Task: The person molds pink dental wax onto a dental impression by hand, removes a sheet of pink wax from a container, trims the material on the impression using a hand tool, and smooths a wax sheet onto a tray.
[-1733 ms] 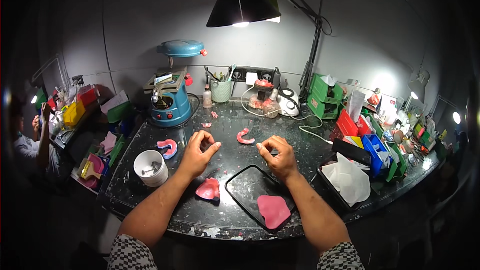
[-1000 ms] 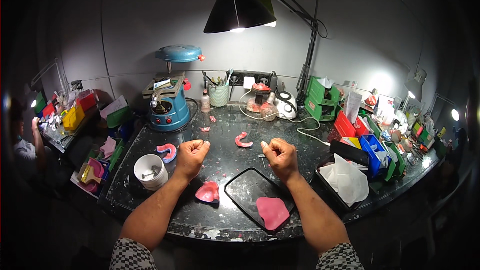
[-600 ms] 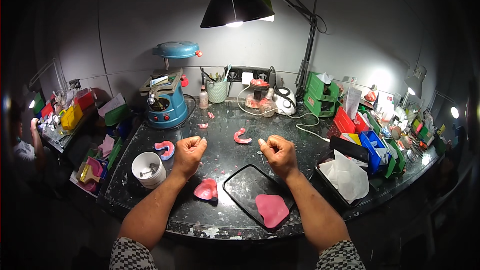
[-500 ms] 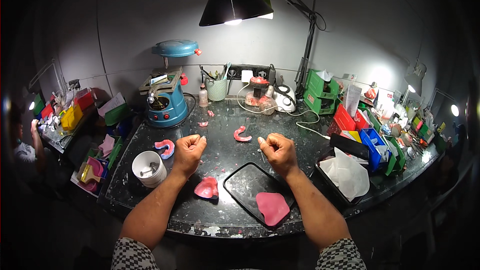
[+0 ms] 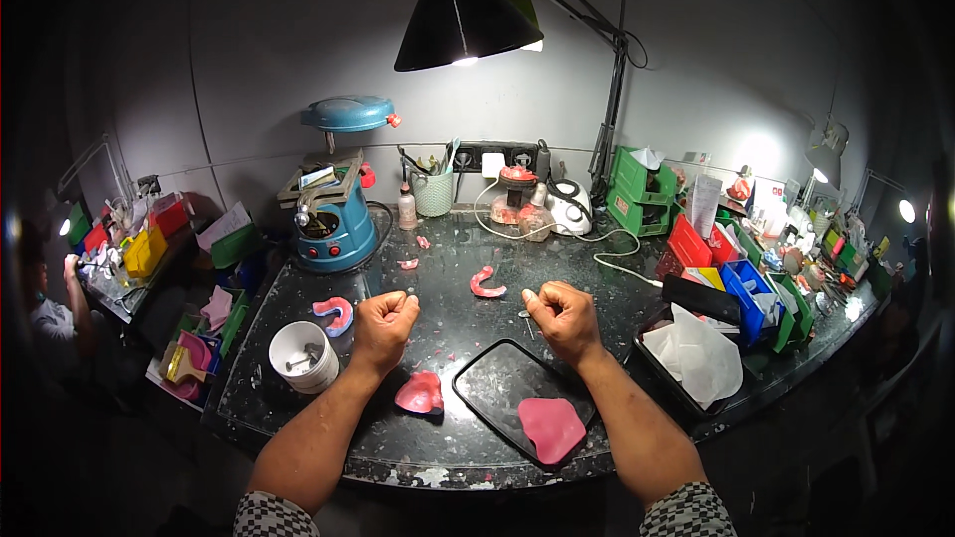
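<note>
I'm at a dental workshop bench. My dark worktop (image 5: 468, 239) carries pink wax jaw shapes (image 5: 487, 282), a blue machine (image 5: 336, 224) with a round lid, a white mixing cup (image 5: 303, 356) and a black tray (image 5: 497, 393). A black desk lamp (image 5: 460, 10) hangs overhead, and red, green and blue parts bins (image 5: 696, 229) crowd the right side.

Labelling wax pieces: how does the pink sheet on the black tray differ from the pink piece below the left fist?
The pink sheet lies flat inside the black tray, near the right forearm; the pink piece sits on the bare benchtop, near the left wrist. The sheet is larger and smooth; the piece looks smaller and curled. Both are pink, and neither is touched.
</note>
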Tool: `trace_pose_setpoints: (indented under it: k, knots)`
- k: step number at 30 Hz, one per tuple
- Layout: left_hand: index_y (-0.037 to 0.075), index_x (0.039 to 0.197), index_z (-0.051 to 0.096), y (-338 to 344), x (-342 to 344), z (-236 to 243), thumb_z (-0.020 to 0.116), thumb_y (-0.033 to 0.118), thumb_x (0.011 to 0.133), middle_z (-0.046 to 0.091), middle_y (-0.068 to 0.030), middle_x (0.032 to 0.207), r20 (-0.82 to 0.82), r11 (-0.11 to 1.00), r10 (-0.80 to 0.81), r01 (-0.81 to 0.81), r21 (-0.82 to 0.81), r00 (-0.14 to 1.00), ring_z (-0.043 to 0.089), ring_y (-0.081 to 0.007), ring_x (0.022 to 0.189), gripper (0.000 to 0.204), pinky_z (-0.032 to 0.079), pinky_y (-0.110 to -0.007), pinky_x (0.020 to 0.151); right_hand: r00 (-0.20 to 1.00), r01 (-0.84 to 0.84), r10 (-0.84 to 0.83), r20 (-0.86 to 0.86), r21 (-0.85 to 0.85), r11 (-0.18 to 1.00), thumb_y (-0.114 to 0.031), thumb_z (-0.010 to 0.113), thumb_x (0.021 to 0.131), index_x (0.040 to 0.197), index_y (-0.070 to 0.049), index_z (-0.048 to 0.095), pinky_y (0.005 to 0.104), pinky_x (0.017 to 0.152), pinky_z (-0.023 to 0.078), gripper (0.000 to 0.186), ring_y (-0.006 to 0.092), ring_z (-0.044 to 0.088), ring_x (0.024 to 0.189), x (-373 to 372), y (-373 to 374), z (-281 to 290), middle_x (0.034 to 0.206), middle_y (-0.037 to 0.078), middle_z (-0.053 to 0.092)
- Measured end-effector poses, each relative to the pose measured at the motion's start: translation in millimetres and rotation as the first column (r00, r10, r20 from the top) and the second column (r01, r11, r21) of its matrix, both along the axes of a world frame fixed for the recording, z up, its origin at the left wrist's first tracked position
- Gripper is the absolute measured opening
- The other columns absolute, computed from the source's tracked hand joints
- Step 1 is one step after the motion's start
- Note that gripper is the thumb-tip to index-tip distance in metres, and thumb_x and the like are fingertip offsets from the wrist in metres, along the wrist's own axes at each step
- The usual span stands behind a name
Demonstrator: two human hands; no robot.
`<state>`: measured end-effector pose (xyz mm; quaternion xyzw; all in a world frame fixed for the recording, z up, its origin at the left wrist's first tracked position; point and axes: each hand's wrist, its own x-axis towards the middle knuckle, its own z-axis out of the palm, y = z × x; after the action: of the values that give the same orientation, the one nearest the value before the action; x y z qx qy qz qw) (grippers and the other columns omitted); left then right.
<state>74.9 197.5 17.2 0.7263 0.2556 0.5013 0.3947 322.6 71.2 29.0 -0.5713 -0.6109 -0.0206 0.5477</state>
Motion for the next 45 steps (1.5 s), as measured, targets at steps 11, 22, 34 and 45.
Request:
trace_pose_setpoints:
  k: [11, 22, 34, 45]
  knots:
    - [0.01, 0.061, 0.031, -10, -3, -8, 0.065, 0.013, 0.097, 0.029, 0.0092, 0.059, -0.061, 0.999, -0.043, 0.041, -0.03, 0.997, 0.025, -0.0029, 0.058, 0.05, 0.02, -0.03, 0.048, 0.994, -0.067, 0.068, 0.084, -0.024, 0.997, -0.017, 0.072, 0.091, 0.064, -0.003, 0.047, 0.0391, 0.059, 0.039, 0.039, 0.0265, 0.046, 0.057, -17, -6, -4, 0.061, 0.01, 0.046]
    - [0.012, 0.064, 0.032, -1, 7, 4, 0.068, 0.018, 0.098, 0.029, 0.0098, 0.066, -0.114, 0.999, -0.03, 0.035, 0.038, 0.993, 0.025, -0.0031, 0.063, 0.05, 0.019, -0.027, 0.054, 0.914, -0.183, 0.369, 0.169, -0.638, 0.748, -0.032, 0.082, 0.084, 0.106, -0.008, 0.073, 0.0347, 0.075, 0.051, 0.034, 0.0223, 0.063, 0.083, 4, -9, 21, 0.091, 0.011, 0.067]
    - [0.01, 0.119, 0.068, -7, -31, 46, 0.086, 0.033, 0.079, 0.061, 0.0027, 0.111, -0.677, 0.887, -0.418, 0.432, -0.162, 0.605, 0.049, -0.0095, 0.101, 0.05, 0.039, -0.026, 0.086, 0.941, 0.036, 0.22, 0.255, -0.726, 0.687, -0.024, 0.07, 0.087, 0.099, -0.002, 0.074, 0.0424, 0.077, 0.056, 0.026, 0.0345, 0.071, 0.082, -11, -16, 19, 0.088, 0.018, 0.073]
    - [0.003, 0.108, 0.07, 5, -32, 36, 0.081, 0.013, 0.084, 0.072, -0.0047, 0.096, -0.685, 0.876, -0.461, 0.414, -0.249, 0.564, 0.065, -0.0133, 0.09, 0.028, 0.052, -0.03, 0.084, 0.898, -0.253, 0.368, 0.241, -0.4, 0.881, -0.023, 0.075, 0.091, 0.104, -0.005, 0.073, 0.0356, 0.076, 0.054, 0.022, 0.0244, 0.068, 0.084, -30, -5, -3, 0.086, 0.012, 0.071]
